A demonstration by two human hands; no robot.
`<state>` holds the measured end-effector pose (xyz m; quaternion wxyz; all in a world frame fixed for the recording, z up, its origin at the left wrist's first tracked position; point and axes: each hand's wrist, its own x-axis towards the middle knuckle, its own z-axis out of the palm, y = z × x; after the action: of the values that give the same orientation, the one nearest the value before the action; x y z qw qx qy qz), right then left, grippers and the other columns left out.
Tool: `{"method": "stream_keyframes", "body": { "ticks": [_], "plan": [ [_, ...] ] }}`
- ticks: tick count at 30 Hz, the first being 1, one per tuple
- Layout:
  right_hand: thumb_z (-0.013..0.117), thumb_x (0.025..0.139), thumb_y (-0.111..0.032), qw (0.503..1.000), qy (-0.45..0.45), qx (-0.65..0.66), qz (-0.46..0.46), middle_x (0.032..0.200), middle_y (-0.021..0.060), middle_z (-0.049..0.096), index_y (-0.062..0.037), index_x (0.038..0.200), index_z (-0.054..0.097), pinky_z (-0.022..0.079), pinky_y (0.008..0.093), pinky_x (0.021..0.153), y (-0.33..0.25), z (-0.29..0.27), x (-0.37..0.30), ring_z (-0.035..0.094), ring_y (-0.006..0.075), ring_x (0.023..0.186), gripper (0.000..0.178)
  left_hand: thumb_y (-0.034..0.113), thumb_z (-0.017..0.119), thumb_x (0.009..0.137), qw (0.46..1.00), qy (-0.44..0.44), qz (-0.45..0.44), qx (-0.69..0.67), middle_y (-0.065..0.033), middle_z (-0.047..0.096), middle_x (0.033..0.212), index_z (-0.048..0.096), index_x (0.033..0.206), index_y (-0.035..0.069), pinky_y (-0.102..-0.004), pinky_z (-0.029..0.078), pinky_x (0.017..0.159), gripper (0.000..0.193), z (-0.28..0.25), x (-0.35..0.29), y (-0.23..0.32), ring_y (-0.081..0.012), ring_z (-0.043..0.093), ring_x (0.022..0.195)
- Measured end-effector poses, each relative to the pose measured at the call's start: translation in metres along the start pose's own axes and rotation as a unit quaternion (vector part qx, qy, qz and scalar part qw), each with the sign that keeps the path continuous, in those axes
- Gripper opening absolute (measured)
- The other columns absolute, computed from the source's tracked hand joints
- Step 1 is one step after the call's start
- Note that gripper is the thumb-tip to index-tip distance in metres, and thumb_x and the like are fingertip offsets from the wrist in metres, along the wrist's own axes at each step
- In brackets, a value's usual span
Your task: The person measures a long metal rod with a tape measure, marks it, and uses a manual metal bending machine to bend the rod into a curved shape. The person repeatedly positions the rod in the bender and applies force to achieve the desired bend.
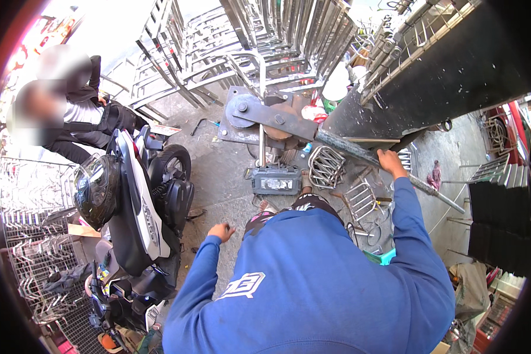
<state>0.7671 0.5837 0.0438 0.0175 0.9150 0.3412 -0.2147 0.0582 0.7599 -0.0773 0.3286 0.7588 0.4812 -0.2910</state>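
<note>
My right hand (392,163) is closed around the long steel lever handle (360,152) of a manual bar bender. The handle slopes from the bender's flat arm (277,120) down to the right. On the bender's mounting plate (233,134) sits a large round roller (241,110). A shiny metal rod (262,144) passes through the bender beside the roller; the arm covers part of it. Beyond the bender, the rod appears to join a bent, rounded bar (246,55). My left hand (221,232) hangs at my left side, away from the bender, its fingers loosely curled and holding nothing.
A grey toolbox-like case (275,180) stands below the bender. Bent metal loops (327,167) lie to its right. At the left is a parked scooter (144,200) with a dark helmet (97,192); a person (91,115) sits beyond it. Metal frames (206,53) stand behind.
</note>
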Motion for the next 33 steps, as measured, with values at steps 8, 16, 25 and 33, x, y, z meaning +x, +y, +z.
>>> {"method": "stream_keyframes", "body": {
  "ticks": [8,16,25,33],
  "plan": [
    [0.044,0.098,-0.049,0.974,-0.186,-0.113,-0.055,0.13,0.0337,0.06,0.0114,0.118,0.066,0.043,0.0473,0.109,-0.026,-0.036,0.038,0.056,0.0457,0.126,0.067,0.048,0.063,0.09,0.952,-0.238,-0.06,-0.185,-0.012,0.076,0.095,0.07,0.124,0.012,-0.0377,0.057,0.066,0.051,0.113,-0.011,0.025,-0.0236,0.071,0.074],
    [0.059,0.092,-0.047,0.929,-0.321,-0.172,-0.072,0.081,0.0194,0.074,0.005,0.095,0.073,0.057,0.0451,0.065,-0.057,-0.048,0.076,0.072,0.0361,0.069,0.053,0.051,0.063,0.091,0.932,-0.266,-0.016,-0.244,-0.0071,0.077,0.093,0.071,0.121,0.012,-0.0362,0.054,0.065,0.049,0.128,-0.033,0.089,-0.0194,0.067,0.07],
    [0.053,0.092,-0.014,0.891,-0.333,-0.134,-0.277,0.091,0.0256,0.073,0.0065,0.11,0.071,0.059,0.0473,0.069,-0.109,-0.028,0.114,0.074,0.0363,0.086,0.033,0.061,0.061,0.094,0.857,-0.175,-0.067,-0.48,-0.0021,0.075,0.101,0.072,0.115,0.015,-0.0403,0.053,0.069,0.052,0.122,-0.087,0.162,-0.0198,0.066,0.073],
    [0.054,0.092,-0.014,0.921,-0.301,-0.059,-0.241,0.09,0.0166,0.074,0.0012,0.114,0.073,0.058,0.0436,0.058,-0.152,-0.048,0.095,0.072,0.0291,0.071,0.033,0.067,0.056,0.093,0.665,0.132,-0.305,-0.669,-0.0099,0.074,0.104,0.071,0.118,0.01,-0.0394,0.057,0.066,0.064,0.263,-0.105,0.178,-0.0229,0.07,0.071]
  ]
}}
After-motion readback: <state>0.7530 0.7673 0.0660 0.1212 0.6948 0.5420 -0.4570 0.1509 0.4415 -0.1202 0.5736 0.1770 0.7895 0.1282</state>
